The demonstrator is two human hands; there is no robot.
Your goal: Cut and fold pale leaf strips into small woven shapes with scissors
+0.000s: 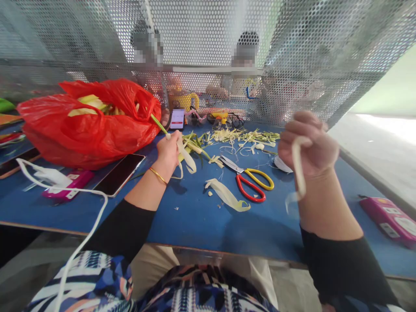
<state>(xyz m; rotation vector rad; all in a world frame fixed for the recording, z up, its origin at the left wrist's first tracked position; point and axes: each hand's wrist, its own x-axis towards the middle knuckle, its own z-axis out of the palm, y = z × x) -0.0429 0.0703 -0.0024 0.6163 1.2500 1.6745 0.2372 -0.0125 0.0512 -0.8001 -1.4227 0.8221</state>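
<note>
My left hand (167, 152) is closed around a pale leaf strip (188, 157), like corn husk, whose loose ends hang by the fingers. A green stalk (158, 123) sticks out past that hand toward the red bag. Raised on the right, slightly blurred, my right hand (307, 145) is curled into a fist, and a narrow pale strip (297, 164) dangles from it. Between the hands, scissors (243, 172) with one red and one yellow handle lie on the blue table (195, 234). Just below them rests a loose pale leaf piece (227, 196).
A red plastic bag (97, 143) of pale leaves stands at left, near a dark phone (121, 175), a magenta box (69, 188) and a white cable (103, 208). Plant scraps (227, 135) spread before a perforated screen (208, 39). Another magenta box (390, 219) lies right.
</note>
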